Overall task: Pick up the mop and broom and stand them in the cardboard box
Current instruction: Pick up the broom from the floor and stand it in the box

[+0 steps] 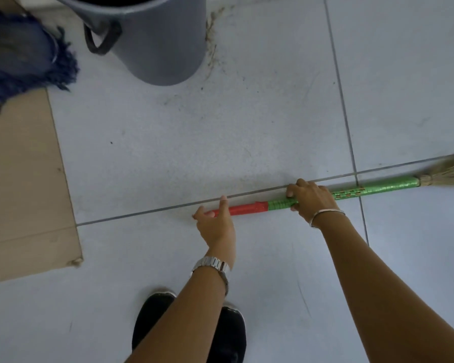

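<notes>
Two hands reach a broom (351, 191) lying on the floor: right hand (312, 199) fingers clamped around its handle, left hand (216, 224) fingers apart at the red end.

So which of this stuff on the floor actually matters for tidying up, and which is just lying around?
Part of the job:
- broom, gripped by the right hand, left hand at its red end
- mop
- cardboard at left

Just there:
- grey bucket
- loose straw bits beside it
</notes>
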